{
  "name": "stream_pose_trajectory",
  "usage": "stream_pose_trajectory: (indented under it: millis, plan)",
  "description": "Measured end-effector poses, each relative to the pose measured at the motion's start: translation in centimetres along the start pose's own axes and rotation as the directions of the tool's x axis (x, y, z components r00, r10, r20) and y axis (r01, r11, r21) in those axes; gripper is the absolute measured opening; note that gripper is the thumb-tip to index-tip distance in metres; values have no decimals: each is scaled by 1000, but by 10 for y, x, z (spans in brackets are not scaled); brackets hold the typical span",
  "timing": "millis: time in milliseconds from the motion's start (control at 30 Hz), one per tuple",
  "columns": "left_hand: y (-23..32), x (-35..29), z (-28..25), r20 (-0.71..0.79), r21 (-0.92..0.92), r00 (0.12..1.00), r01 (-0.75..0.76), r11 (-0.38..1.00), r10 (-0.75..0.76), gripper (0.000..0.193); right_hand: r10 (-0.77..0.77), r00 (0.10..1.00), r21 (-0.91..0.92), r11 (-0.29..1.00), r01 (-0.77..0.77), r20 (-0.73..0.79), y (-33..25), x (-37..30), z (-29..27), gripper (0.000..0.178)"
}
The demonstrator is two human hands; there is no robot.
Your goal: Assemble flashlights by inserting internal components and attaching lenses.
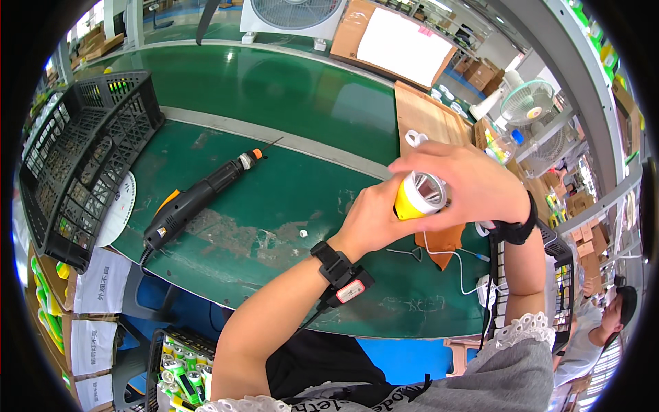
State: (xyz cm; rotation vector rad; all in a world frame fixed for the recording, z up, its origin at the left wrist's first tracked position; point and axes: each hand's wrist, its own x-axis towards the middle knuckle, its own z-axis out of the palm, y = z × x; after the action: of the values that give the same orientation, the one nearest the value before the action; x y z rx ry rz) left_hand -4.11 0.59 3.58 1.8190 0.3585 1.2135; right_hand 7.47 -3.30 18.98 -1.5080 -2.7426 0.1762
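Note:
Between both hands is a yellow and white flashlight [410,206], its reflector end tilted up toward me. My left hand [371,216] wraps round the flashlight's body from the left. Over its head curls my right hand [473,182], fingers reaching across the far side and thumb along the near side. Some of the right fingertips are hidden behind the flashlight. Below the hands, an orange-brown cloth or leather piece [441,246] lies on the green table [309,175], with a white cable [461,275] beside it. A black electric screwdriver [199,192] rests on the table at the left.
A black plastic crate [89,165] stands at the table's left end. Beyond the metal strip runs a green belt [274,89]. Below left, a crate of green and yellow flashlights [182,378] sits beside labelled cartons [99,281]. Another person [597,329] is at the far right.

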Motion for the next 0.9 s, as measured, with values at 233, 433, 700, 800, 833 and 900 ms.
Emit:
stream_pose_trajectory:
  millis: [233,433,700,800,833,900]
  plan:
    - [0,0,2,-15,29,999,-34,999,34,64,79,985,5,997,-81,153,0,0,-7,48]
    - [-4,4,2,-32,-20,999,-40,999,39,62,-218,974,-7,976,218,-65,13,1,-4,42]
    - [10,0,1,-54,-85,998,-21,996,16,58,-119,993,50,992,119,0,-12,-5,-16,46]
    - [5,-1,5,-48,-49,998,-46,998,43,63,-39,997,49,998,36,66,-6,-7,-13,47]
    - [3,-2,7,-48,-40,996,-81,996,79,65,-15,997,29,999,12,77,-9,-6,-14,45]
    - [6,-3,6,-50,-56,997,-65,996,62,64,8,998,58,998,-12,62,-7,-3,-10,40]
